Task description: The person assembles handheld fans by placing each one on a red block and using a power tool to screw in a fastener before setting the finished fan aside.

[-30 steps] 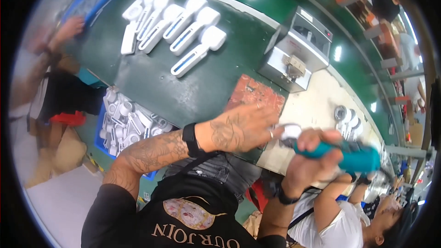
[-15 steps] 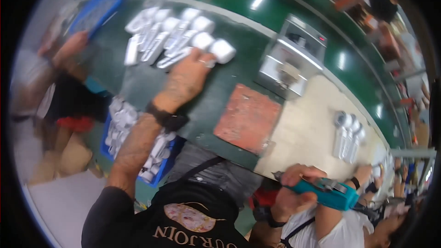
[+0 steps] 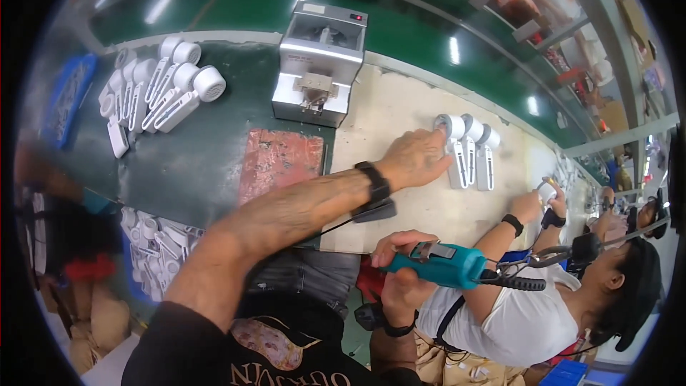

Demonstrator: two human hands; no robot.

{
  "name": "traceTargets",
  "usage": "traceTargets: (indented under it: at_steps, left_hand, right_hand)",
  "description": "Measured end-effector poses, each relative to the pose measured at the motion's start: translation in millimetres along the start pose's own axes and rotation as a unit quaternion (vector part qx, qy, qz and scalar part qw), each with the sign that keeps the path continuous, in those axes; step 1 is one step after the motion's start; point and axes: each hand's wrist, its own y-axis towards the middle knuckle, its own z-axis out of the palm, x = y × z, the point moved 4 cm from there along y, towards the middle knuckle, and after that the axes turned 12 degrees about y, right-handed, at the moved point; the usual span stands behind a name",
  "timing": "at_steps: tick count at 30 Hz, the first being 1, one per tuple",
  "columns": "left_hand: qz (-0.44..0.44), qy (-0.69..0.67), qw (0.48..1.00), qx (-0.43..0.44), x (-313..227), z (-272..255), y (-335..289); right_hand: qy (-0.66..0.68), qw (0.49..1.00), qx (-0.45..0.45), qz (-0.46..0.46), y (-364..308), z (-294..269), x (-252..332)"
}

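Our left hand (image 3: 418, 157) reaches across us to the right, its fingers at the leftmost white device (image 3: 459, 166); we cannot tell if they grip it or have let it go. Our right hand (image 3: 401, 271) is wrapped around a teal power tool (image 3: 451, 266), held near our body. The leftmost device lies on the beige board (image 3: 400, 218), close beside two other white devices (image 3: 487, 164). If our fingers push sideways, the row could be disturbed. Farther right, a co-worker (image 3: 522, 314) sits near the tool's black cable (image 3: 518, 283); a careless swing could, we think, catch their arm.
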Motion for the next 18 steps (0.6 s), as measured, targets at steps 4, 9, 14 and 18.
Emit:
traceTargets:
  at_steps: [4, 9, 14, 18]
  left_hand:
    - [0.075, 0.162, 0.979, 0.102, -20, 54, 26]
    - [0.046, 0.128, 0.986, 0.098, -25, 44, 27]
    - [0.089, 0.101, 0.990, 0.036, -14, -18, 0]
    - [0.103, 0.087, 0.991, 0.006, -16, -103, -54]
  right_hand:
    - [-0.023, 0.999, -0.028, -0.005, -11, -14, 11]
    - [-0.016, 0.999, -0.039, -0.007, -14, -24, 15]
    - [-0.029, 0.999, -0.034, -0.010, 1, -28, 5]
    - [-0.059, 0.996, -0.046, -0.038, 16, -35, -9]
